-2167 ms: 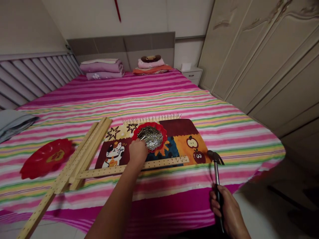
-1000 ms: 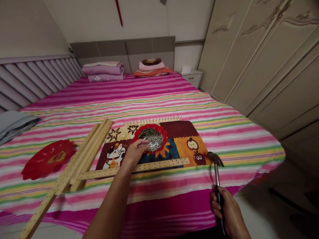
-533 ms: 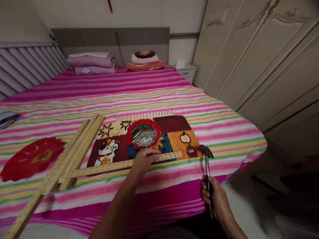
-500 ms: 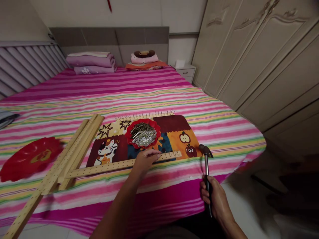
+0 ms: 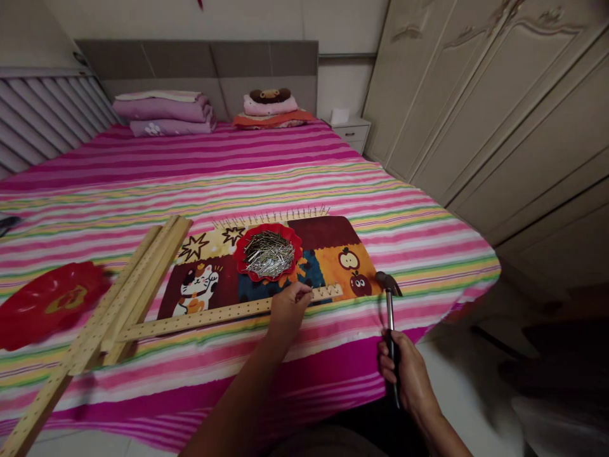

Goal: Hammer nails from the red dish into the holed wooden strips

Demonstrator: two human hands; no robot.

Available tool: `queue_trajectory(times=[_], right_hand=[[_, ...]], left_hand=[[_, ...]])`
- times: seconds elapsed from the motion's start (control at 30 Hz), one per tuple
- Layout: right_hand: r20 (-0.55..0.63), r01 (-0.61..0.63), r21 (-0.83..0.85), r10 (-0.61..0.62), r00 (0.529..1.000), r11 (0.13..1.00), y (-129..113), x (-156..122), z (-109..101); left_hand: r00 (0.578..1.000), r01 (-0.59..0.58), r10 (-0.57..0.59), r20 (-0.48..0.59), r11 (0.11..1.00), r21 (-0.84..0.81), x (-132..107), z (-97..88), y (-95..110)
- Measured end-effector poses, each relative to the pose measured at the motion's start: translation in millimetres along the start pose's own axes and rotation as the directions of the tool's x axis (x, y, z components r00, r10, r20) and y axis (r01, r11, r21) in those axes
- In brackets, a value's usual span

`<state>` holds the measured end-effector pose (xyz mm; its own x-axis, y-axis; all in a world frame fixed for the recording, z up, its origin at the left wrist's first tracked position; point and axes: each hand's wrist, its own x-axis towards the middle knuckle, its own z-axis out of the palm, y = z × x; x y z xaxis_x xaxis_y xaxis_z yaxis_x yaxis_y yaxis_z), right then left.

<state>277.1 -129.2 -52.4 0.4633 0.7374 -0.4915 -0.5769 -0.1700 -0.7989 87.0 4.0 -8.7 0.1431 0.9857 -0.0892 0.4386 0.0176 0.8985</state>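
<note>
Strip (image 5: 200,320): pale wood, long and straight, drilled with small round holes; a few slim metal nails (image 5: 328,291) are stood in its right end. It is laid along the near edge of the patterned mat (image 5: 328,231). Loose nails (image 5: 271,254) are heaped in the red scalloped bowl (image 5: 297,244). Vs 1.0 s ago: left hand (image 5: 288,311) is shifted from bowl to strip. Its fingertips are bunched beside the standing nails; whether 1 is pinched can't be told. Steel-shafted hammer (image 5: 390,309) is grasped by right hand (image 5: 404,358), fingers wrapped.
</note>
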Motion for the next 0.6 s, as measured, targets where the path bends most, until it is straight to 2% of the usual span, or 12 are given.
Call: queue_trajectory(times=[0.3, 0.43, 0.53, 0.6], right_hand=[[-0.01, -0.007, -0.003, 0.007, 1.0, 1.0, -2, -1, 1], [-0.006, -0.011, -0.004, 0.011, 1.0, 1.0, -2, -1, 1], [-0.009, -0.02, -0.009, 0.019, 1.0, 1.0, -2, -2, 1], [-0.011, -0.027, -0.016, 0.027, 1.0, 1.0, -2, -2, 2]], left_hand=[[0.991, -0.134, 0.136, 0.008, 0.967, 0.218, -1, 7.1, -5], [0.991, -0.135, 0.132, 0.029, 0.969, 0.208, -3, 6.8, -6], [0.991, -0.132, 0.124, 0.053, 0.965, 0.225, -4, -2.7, -8], [0.99, -0.134, 0.139, 0.005, 0.947, 0.292, -1, -16.4, -6]])
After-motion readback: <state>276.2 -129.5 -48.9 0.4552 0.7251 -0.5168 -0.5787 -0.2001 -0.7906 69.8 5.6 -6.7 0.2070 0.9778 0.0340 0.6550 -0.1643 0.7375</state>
